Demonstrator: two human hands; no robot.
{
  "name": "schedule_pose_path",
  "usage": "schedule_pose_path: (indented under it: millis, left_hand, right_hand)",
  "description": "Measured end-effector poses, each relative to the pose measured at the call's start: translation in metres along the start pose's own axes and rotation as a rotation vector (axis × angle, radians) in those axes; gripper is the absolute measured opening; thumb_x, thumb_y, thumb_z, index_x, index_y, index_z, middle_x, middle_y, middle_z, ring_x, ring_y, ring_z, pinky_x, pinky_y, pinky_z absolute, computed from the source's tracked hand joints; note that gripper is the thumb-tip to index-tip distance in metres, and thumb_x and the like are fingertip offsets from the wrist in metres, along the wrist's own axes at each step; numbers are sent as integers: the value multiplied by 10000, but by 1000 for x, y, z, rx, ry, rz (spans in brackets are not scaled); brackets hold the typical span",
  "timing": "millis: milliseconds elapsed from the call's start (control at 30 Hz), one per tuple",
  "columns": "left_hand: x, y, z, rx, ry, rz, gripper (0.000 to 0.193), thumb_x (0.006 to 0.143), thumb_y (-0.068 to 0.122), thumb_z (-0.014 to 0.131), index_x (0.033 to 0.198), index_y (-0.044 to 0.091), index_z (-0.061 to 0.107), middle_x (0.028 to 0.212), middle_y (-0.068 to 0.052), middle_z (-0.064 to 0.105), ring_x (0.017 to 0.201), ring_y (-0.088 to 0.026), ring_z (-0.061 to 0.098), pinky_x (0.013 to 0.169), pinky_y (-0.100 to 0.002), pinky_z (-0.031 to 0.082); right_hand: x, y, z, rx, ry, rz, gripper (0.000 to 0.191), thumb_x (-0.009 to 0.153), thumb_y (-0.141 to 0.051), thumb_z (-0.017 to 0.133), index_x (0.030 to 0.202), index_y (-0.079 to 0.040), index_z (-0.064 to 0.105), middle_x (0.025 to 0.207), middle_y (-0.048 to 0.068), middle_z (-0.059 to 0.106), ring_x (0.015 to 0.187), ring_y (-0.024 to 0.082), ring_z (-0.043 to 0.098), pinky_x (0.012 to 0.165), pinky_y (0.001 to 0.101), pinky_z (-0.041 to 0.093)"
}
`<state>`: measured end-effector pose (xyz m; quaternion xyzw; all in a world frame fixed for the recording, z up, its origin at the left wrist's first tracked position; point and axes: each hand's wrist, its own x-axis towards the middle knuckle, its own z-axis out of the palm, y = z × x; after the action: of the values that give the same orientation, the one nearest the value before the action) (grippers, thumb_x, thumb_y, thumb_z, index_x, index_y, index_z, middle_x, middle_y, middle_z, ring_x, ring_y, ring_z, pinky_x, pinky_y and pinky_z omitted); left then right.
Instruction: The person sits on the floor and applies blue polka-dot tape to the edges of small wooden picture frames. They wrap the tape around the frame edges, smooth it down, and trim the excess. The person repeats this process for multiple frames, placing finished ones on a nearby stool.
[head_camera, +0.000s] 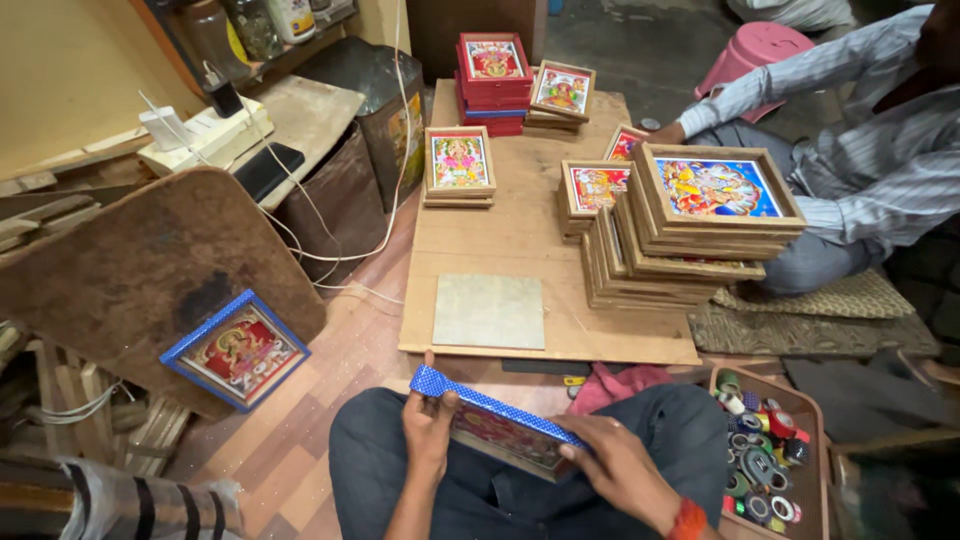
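Both hands are pinching the blue-edged framed picture (500, 425) over the lap, its long axis running from the left hand (428, 425) down to the right hand (612, 462), each grip closed on one end.

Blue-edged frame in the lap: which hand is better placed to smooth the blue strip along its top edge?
Probably the left hand. Its thumb already lies on the blue strip at the upper end of the blue-edged frame, while the right hand grips the lower corner, steadying it.
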<state>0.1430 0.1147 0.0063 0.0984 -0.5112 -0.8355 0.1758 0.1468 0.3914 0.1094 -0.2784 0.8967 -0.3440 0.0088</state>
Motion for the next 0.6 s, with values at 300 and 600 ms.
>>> schedule_pose_path:
  millis: [300,600]
  left_hand:
    - [-7,10,12,5,-28,-6,986,783,377,840,1591,36,389,1073,40,589,960,-87,564,876,-242,472]
    - [-17,116,66,652,-369,279,876,685,266,913,1468,117,549,1000,-30,656,927,-176,644,862,-304,530]
  right_hand:
    - [-53,24,12,-17,331,45,286,819,-266,767,1062,-115,785,1026,65,804,982,279,753,889,393,556]
    - [-54,23,29,-101,264,132,307,719,-312,845,932,-104,769,1080,62,787,923,282,720,795,408,549]
